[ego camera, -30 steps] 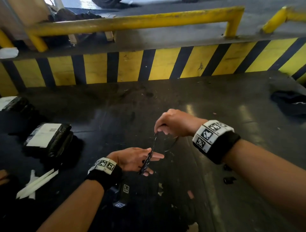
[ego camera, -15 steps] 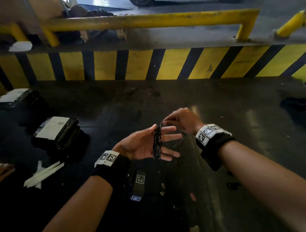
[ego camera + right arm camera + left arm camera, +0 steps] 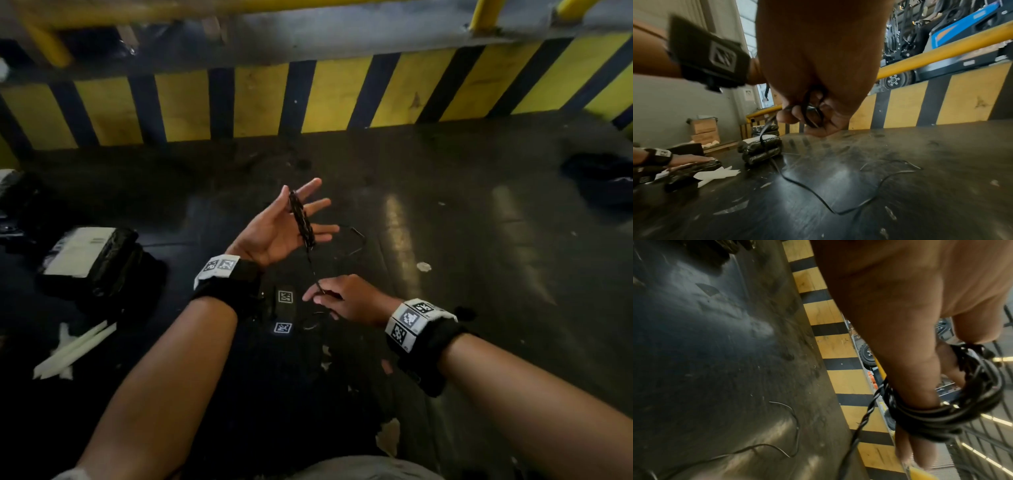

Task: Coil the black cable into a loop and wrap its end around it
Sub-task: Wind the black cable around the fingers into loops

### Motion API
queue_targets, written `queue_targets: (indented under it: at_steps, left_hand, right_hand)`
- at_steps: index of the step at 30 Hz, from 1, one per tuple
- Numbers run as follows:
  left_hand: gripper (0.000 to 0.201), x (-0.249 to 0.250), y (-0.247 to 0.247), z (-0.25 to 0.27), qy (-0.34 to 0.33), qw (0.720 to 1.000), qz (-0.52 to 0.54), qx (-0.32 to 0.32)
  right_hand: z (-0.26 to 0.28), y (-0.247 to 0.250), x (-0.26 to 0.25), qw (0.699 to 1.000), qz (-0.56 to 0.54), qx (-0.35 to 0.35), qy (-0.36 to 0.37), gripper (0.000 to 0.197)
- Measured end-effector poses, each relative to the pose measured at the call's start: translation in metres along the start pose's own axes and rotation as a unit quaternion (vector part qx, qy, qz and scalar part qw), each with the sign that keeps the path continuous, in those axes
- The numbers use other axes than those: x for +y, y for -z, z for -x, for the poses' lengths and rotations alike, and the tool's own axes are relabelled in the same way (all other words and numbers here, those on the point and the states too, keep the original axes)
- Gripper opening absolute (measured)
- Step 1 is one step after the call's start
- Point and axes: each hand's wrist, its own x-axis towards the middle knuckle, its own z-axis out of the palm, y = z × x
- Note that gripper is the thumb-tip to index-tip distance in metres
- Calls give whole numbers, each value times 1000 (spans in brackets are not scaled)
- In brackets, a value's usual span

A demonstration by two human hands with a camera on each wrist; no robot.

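So the big change from half a second back: the right hand [image 3: 337, 298] has been dropped low and pulled toward the body, away from the left hand [image 3: 277, 229], where it was tucked right behind the fingers before. A stretch of cable [image 3: 313, 267] is now drawn taut between the two. That reads as slack being pulled out for one more turn, so the coiling looks mostly done but the end wrap is probably not started yet.

The table [image 3: 479, 222] is dark and scuffed, and the loose tail [image 3: 849, 191] is left snaking across it.

The coil [image 3: 301, 219] is wound around the left hand's four fingers [image 3: 310, 186], which are kept straight and spread, palm up; in the left wrist view the turns [image 3: 953, 412] are seen stacked around the fingers.

On the right, the strand [image 3: 807, 107] is pinched between thumb and curled fingers, just above the table
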Motion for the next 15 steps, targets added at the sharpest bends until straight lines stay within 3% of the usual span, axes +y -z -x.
queue_targets:
  at_steps: [8, 12, 15]
  left_hand:
    - [46, -19, 29, 2, 77, 986, -122, 80]
    - [41, -29, 44, 16, 143, 973, -148, 105]
    - [47, -38, 51, 26, 178, 970, -152, 72]
  right_hand:
    - [5, 15, -19, 990, 122, -67, 5, 21]
    - [5, 44, -31, 980, 192, -52, -10, 18]
    - [2, 67, -43, 976, 211, -48, -9, 19]
